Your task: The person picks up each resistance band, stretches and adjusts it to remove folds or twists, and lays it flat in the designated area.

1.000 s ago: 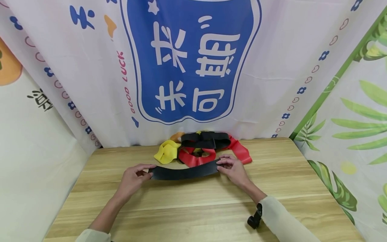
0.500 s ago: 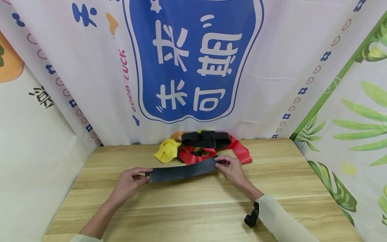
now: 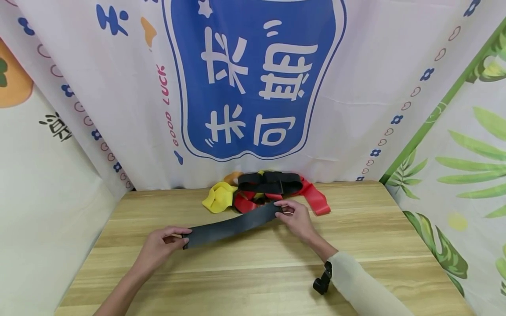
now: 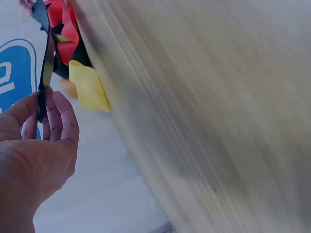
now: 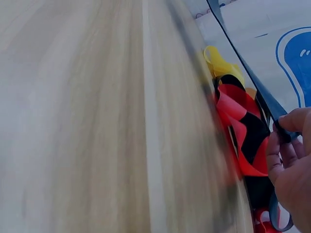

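Observation:
A flat black resistance band point(image 3: 233, 227) stretches between both hands over the table, sagging slightly in the middle and lower at its left end. My left hand point(image 3: 158, 245) pinches that left end between thumb and fingers. The other end is pinched by my right hand point(image 3: 298, 221), higher and farther back. In the left wrist view the band point(image 4: 47, 68) shows nearly edge-on above the left hand point(image 4: 39, 150). The right wrist view has the right hand point(image 5: 291, 165) gripping the band point(image 5: 257, 85) at the right edge.
Behind the held band, several bands lie heaped at the table's back edge: a yellow one point(image 3: 219, 196), a red one point(image 3: 316, 199) and a looped black one point(image 3: 272, 184). A printed curtain point(image 3: 138, 96) hangs behind the wooden table point(image 3: 253, 281).
The left hand has moved left and toward the front edge with its band end. The right hand has shifted slightly left and back, so the band now slants more.

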Demonstrator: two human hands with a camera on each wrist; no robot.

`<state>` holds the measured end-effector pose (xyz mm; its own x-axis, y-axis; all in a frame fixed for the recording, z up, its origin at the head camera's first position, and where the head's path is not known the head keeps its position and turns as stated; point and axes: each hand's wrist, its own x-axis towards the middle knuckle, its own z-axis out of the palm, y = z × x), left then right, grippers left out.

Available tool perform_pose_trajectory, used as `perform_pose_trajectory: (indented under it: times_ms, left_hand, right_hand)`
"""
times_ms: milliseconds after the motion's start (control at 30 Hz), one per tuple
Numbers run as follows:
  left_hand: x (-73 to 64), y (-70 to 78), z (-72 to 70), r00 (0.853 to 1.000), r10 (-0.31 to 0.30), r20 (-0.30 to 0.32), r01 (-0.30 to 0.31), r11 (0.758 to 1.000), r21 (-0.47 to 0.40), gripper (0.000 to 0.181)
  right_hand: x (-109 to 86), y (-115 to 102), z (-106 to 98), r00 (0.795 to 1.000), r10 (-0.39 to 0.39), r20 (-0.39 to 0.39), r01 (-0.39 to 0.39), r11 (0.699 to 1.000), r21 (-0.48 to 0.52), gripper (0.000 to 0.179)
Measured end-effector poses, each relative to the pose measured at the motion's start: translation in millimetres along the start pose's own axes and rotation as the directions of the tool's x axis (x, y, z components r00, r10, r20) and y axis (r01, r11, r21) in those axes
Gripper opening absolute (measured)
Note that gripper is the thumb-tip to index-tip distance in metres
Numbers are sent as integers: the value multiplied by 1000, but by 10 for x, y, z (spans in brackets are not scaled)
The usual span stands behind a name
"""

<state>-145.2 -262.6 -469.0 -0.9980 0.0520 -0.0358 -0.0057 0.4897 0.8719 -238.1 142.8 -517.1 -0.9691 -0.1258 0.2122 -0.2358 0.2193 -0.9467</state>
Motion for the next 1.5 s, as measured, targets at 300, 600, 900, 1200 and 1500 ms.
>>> perform_pose_trajectory:
  times_ms: [300, 600, 900, 1200, 1500]
  left_hand:
    - [-161, -105, -93, 998, 24, 61, -24, 1000, 9, 29]
    - [-315, -201, -185, 987, -29, 159, 27, 1000, 12, 32]
    - [-470, -353, -245, 984, -33, 177, 41, 998, -38, 27]
    - [-587, -462, -319, 980, -85, 182, 94, 995, -42, 27]
    - [-612, -634, -406, 960, 0, 281, 31, 994, -108, 32]
  right_hand:
    - [108, -72, 191, 1000, -27, -2, 27, 1000, 8, 23]
    - [213, -153, 379, 996, -92, 14, 93, 994, -63, 18]
    - [348, -236, 587, 992, -114, 47, 114, 993, 11, 23]
    - [479, -314, 826, 989, -86, 121, 82, 996, 34, 28]
    - [573, -356, 1106, 976, -123, 179, 116, 992, 50, 37]
